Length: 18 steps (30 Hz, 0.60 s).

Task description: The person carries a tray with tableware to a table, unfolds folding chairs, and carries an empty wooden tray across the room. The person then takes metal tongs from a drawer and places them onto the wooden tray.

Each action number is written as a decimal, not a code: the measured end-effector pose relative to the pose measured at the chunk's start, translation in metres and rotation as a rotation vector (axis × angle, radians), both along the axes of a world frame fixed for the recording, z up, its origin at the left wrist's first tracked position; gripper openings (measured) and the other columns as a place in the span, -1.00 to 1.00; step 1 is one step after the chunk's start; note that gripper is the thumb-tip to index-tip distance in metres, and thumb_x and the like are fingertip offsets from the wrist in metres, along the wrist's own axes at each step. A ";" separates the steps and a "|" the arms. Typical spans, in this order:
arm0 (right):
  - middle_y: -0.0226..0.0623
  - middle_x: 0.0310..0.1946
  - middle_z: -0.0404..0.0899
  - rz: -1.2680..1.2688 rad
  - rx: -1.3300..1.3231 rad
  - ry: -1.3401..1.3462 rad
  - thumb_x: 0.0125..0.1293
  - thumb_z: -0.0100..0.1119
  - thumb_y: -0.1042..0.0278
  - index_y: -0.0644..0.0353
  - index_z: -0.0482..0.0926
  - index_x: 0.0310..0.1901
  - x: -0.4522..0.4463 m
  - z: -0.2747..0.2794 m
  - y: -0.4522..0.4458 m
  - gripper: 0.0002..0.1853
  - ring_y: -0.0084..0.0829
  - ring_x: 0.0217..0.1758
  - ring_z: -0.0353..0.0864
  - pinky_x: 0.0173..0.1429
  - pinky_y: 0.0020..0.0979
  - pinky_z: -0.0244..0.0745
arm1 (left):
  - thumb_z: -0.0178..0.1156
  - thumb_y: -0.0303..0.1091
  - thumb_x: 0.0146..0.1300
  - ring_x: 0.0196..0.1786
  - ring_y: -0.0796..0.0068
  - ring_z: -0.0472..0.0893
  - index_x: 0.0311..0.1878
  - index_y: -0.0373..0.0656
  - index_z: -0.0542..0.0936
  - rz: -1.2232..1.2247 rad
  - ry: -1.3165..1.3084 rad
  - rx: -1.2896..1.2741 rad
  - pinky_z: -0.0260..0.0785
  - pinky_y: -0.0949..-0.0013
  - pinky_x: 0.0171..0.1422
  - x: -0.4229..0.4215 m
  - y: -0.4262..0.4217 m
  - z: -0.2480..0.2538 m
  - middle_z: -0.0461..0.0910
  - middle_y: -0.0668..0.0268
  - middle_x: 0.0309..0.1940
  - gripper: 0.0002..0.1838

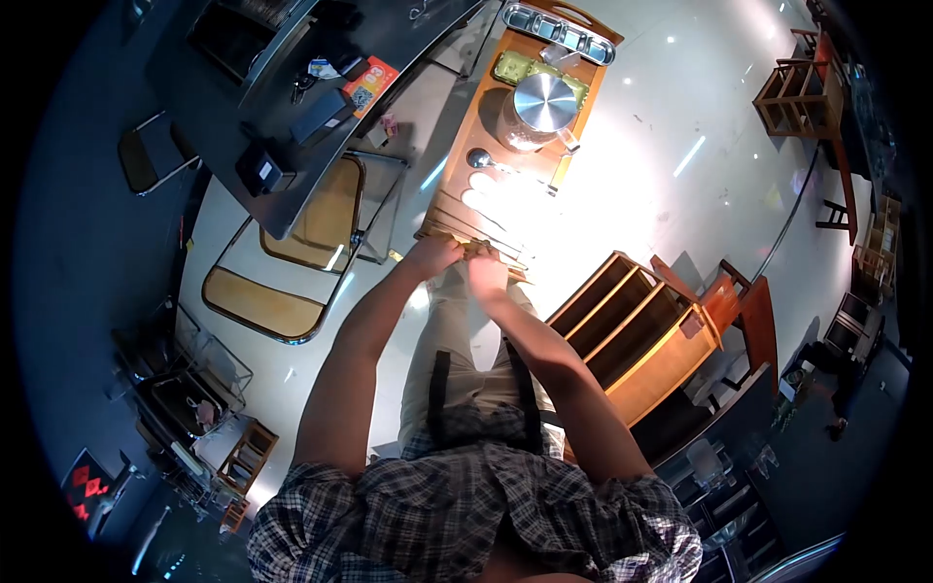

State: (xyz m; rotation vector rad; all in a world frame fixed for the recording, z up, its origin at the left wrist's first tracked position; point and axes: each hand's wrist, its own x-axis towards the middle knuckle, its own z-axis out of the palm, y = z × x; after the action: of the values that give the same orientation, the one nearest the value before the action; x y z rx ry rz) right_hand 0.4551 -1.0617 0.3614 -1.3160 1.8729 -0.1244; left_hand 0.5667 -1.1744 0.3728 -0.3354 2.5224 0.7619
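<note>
My left hand (436, 255) and my right hand (486, 270) are close together at the near end of a long wooden cart (466, 136). Fingers of both are curled at its edge, by a narrow yellowish strip (473, 249); what lies inside them is too small to make out. Just beyond, several thin dark lines cross the cart top, partly washed out by glare. Farther up lies a ladle (479, 158) with its bowl to the left. Past it stands a pot (525, 131) with a shiny steel lid (544, 102).
Behind the pot are a green tray (513, 67) and a steel rack of containers (559, 34). A folding chair (267, 301) and dark table (228, 146) stand left. An open wooden shelf unit (637, 335) is close on my right; wooden stools (797, 97) are farther off.
</note>
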 end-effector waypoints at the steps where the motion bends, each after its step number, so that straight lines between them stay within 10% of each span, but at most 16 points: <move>1: -0.23 -0.16 0.53 0.061 0.031 0.010 0.03 0.03 0.43 0.18 0.60 -0.29 0.004 -0.002 -0.004 -0.80 -0.25 -0.03 0.48 -0.16 -0.33 0.55 | 0.01 -0.39 0.05 -0.23 0.35 0.54 -0.31 -0.12 0.50 -0.054 -0.037 -0.021 0.44 0.32 -0.20 0.001 -0.006 0.003 0.49 0.31 -0.39 -0.86; 18: -0.15 -0.21 0.47 -0.026 0.056 -0.099 0.06 -0.02 0.44 0.23 0.51 -0.14 0.069 0.028 -0.043 -0.71 -0.21 -0.08 0.46 -0.30 -0.36 0.54 | -0.01 -0.37 0.09 -0.12 0.30 0.51 -0.13 -0.08 0.52 -0.266 -0.177 0.019 0.40 0.30 -0.04 0.044 -0.060 0.023 0.49 0.30 -0.23 -0.74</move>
State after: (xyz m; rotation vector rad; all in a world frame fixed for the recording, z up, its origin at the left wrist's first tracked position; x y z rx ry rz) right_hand 0.5241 -1.1051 0.3895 -1.2255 1.7976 -0.1474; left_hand 0.6111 -1.2341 0.3957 -0.0551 2.3301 0.6225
